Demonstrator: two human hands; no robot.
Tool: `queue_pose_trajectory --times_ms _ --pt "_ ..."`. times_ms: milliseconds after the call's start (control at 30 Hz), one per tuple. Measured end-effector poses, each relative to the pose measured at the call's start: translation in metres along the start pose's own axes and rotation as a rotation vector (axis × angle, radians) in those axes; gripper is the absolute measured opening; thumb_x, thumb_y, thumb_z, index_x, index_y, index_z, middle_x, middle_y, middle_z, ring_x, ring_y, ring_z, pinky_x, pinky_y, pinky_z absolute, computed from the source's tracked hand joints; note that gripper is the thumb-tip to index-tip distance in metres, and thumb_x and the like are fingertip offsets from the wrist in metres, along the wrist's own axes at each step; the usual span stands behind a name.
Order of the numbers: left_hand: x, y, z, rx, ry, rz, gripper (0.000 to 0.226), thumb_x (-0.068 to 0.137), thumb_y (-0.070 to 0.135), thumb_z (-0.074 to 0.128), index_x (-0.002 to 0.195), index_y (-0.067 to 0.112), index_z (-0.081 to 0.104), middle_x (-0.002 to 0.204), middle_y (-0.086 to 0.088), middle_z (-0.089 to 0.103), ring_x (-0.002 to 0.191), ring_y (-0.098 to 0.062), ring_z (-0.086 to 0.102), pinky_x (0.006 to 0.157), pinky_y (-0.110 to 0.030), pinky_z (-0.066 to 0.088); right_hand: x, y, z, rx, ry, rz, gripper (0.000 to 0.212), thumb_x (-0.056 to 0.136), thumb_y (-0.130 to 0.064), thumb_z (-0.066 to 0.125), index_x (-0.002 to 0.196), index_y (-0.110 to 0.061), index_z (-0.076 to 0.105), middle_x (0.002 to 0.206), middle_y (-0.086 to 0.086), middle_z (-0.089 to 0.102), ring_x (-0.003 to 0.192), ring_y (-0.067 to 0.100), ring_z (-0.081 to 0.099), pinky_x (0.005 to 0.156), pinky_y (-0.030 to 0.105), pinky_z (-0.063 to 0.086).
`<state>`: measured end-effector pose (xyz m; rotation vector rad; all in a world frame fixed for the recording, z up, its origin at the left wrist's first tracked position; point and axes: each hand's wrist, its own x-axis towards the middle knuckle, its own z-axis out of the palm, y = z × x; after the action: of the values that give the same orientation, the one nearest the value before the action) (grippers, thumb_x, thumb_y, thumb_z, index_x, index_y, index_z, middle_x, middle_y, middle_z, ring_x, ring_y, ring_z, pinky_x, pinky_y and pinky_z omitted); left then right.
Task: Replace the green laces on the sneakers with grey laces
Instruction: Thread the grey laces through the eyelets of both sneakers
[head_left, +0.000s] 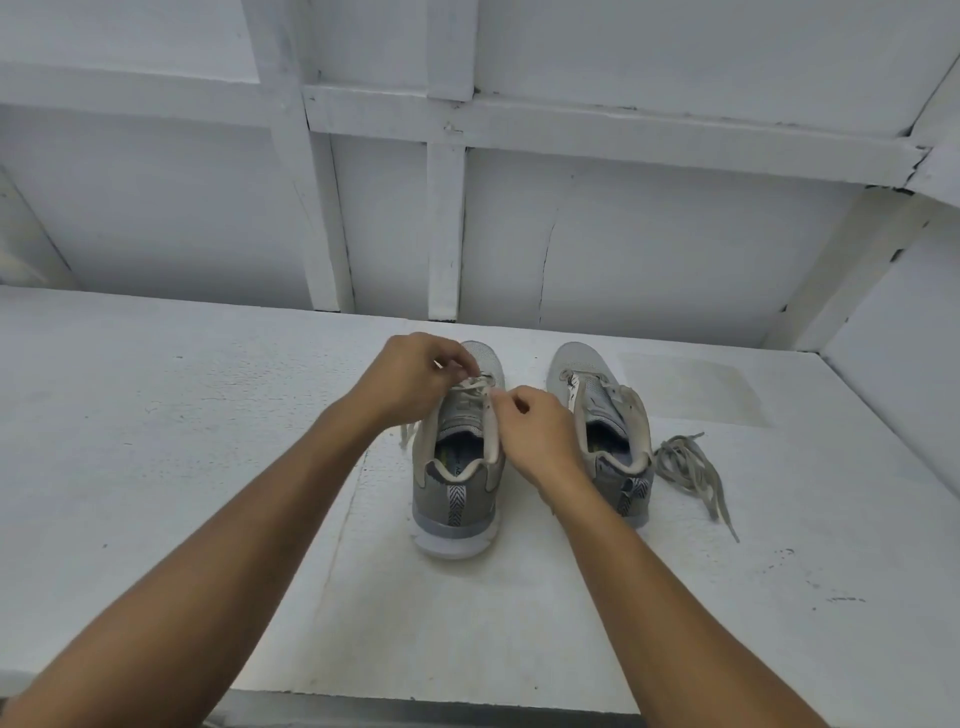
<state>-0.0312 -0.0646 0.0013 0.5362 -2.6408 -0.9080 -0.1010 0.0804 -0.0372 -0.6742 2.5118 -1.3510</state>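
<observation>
Two grey sneakers stand side by side on a white surface, heels toward me. Over the left sneaker (457, 483) my left hand (410, 379) pinches a pale lace (475, 385) near the lowest eyelets by the toe. My right hand (535, 431) pinches the same lace on the shoe's right side. A loose end of that lace hangs down on the shoe's left (406, 435). The right sneaker (608, 415) has its tongue pulled open and a lace only near the toe. A bundle of loose grey-green laces (691, 467) lies just right of it.
The white painted surface (208, 415) ends at a front edge near the bottom of the view. A white panelled wall (623, 234) rises behind the shoes, and a side wall (909, 338) closes in on the right.
</observation>
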Motion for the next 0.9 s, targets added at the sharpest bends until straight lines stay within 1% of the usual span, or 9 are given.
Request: queue_pose_trajectory --times_ms 67,133,233,300,433,567,700,767,900 --pt "0.001 0.002 0.009 0.019 -0.013 0.0 0.014 0.091 0.023 0.064 0.099 0.027 0.074 0.093 0.007 0.068 0.085 -0.007 0.057 0.065 -0.009 0.037 0.003 0.005 0.004 0.065 0.007 0.074 0.042 0.1 -0.03 0.044 0.06 -0.016 0.046 0.062 -0.001 0.049 0.065 0.019 0.044 0.055 0.03 0.032" --pt "0.002 0.005 0.013 0.036 -0.022 0.0 0.016 0.089 0.024 0.067 0.104 0.024 0.072 0.09 0.008 0.066 0.082 -0.006 0.057 0.065 -0.008 0.039 0.006 0.011 0.009 0.177 -0.008 0.18 0.036 0.098 -0.027 0.042 0.068 -0.011 0.055 0.07 0.005 0.056 0.071 0.022 0.049 0.063 0.031 0.037" --pt "0.004 0.009 0.017 0.069 -0.043 0.01 0.016 0.087 0.021 0.068 0.103 0.02 0.07 0.089 0.006 0.066 0.083 -0.009 0.06 0.069 -0.016 0.044 0.008 0.016 0.013 0.303 -0.038 0.295 0.031 0.095 -0.027 0.042 0.082 -0.008 0.063 0.075 0.006 0.058 0.073 0.021 0.05 0.066 0.035 0.037" --pt "0.005 0.011 0.018 0.078 -0.06 0.009 0.016 0.086 0.02 0.069 0.102 0.019 0.069 0.089 0.005 0.066 0.084 -0.011 0.061 0.071 -0.018 0.045 0.009 0.018 0.012 0.331 -0.045 0.307 0.029 0.095 -0.027 0.043 0.082 -0.011 0.064 0.075 0.004 0.056 0.073 0.019 0.048 0.066 0.034 0.036" --pt "0.009 0.013 0.018 0.108 -0.074 0.013 0.016 0.084 0.019 0.071 0.099 0.019 0.067 0.087 0.007 0.064 0.081 -0.009 0.06 0.067 -0.016 0.044 0.01 0.02 0.012 0.333 -0.045 0.298 0.032 0.097 -0.028 0.042 0.088 -0.007 0.065 0.077 0.003 0.056 0.073 0.018 0.048 0.067 0.034 0.037" --pt "0.013 0.015 0.018 0.126 -0.071 0.025 0.015 0.084 0.017 0.069 0.098 0.019 0.067 0.086 0.007 0.064 0.074 -0.003 0.056 0.061 -0.011 0.04 0.011 0.023 0.014 0.348 -0.041 0.288 0.03 0.099 -0.029 0.042 0.081 -0.015 0.062 0.076 0.004 0.054 0.073 0.018 0.046 0.066 0.034 0.035" --pt "0.016 0.018 0.021 0.152 -0.089 0.032 0.016 0.083 0.015 0.067 0.098 0.019 0.068 0.086 0.008 0.063 0.08 -0.008 0.06 0.061 -0.01 0.038 0.012 0.025 0.015 0.346 -0.041 0.283 0.031 0.098 -0.03 0.042 0.079 -0.017 0.062 0.075 0.004 0.056 0.073 0.018 0.047 0.066 0.034 0.036" --pt "0.017 0.019 0.022 0.163 -0.097 0.036 0.017 0.083 0.014 0.067 0.099 0.018 0.069 0.088 0.005 0.065 0.082 -0.009 0.06 0.062 -0.011 0.039 0.012 0.025 0.015 0.35 -0.045 0.283 0.032 0.099 -0.03 0.042 0.079 -0.015 0.062 0.075 0.004 0.055 0.073 0.018 0.046 0.066 0.034 0.035" --pt "0.02 0.022 0.022 0.175 -0.109 0.042 0.019 0.084 0.013 0.067 0.103 0.015 0.07 0.092 0.003 0.065 0.084 -0.01 0.061 0.067 -0.014 0.041 0.013 0.026 0.016 0.331 -0.038 0.284 0.035 0.099 -0.03 0.041 0.09 -0.004 0.064 0.078 0.005 0.057 0.073 0.018 0.048 0.065 0.034 0.035"
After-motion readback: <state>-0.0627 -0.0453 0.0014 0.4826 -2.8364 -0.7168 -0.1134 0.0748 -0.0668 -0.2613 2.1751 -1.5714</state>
